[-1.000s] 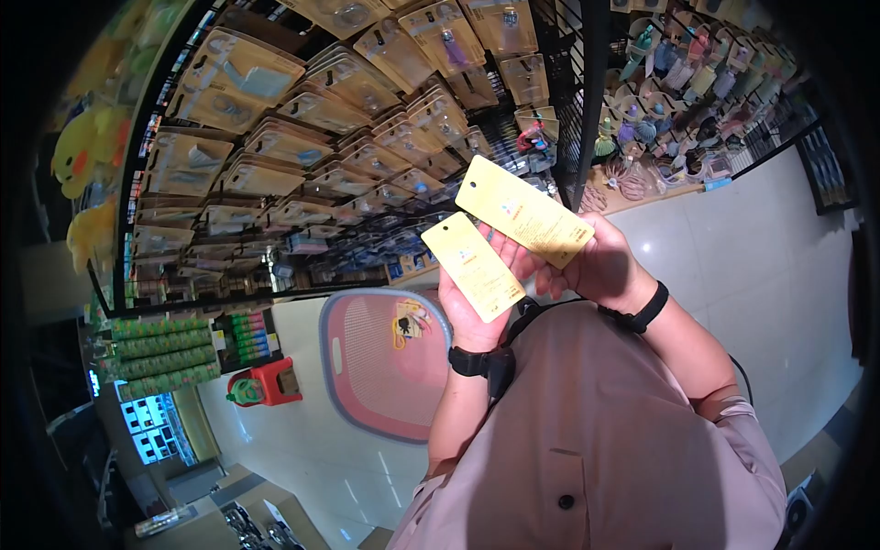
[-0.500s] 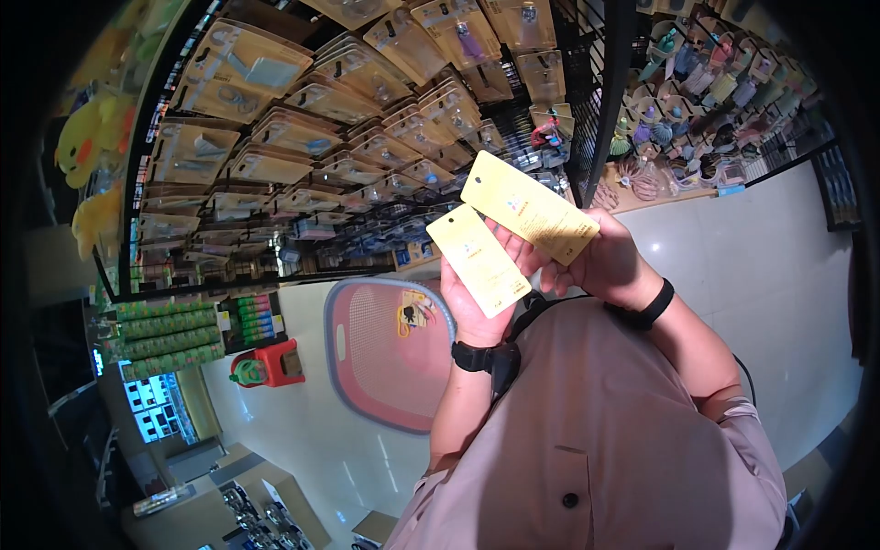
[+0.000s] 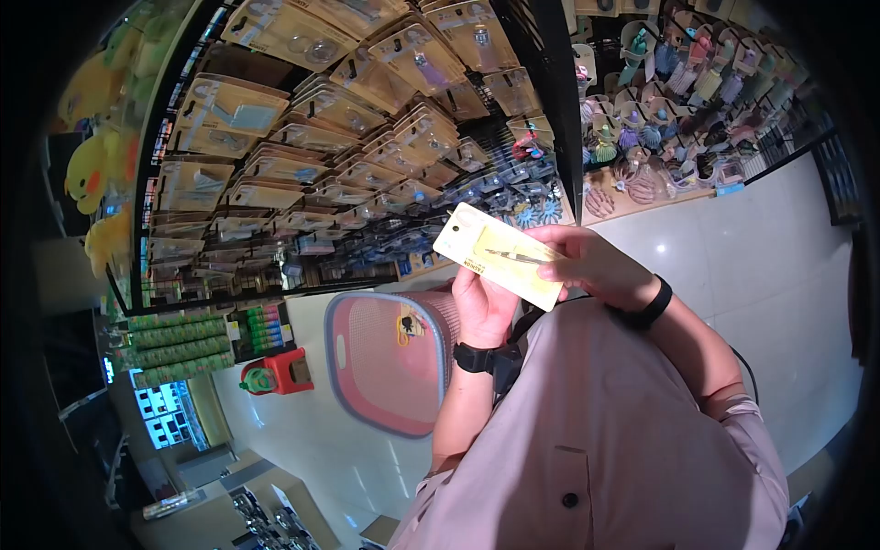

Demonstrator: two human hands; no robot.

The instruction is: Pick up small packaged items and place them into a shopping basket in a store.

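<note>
The flat yellow cardboard-backed product pack (image 3: 498, 256) is gripped in front of the chest between the closed left hand (image 3: 483, 307) beneath and the closed right hand (image 3: 587, 264) on top, and is best kept level above the pink mesh basket (image 3: 390, 357).

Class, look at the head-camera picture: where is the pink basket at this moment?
The pink basket sits on the pale floor left of centre, just below the left hand and the yellow card, beneath the rack of hanging packets.
</note>
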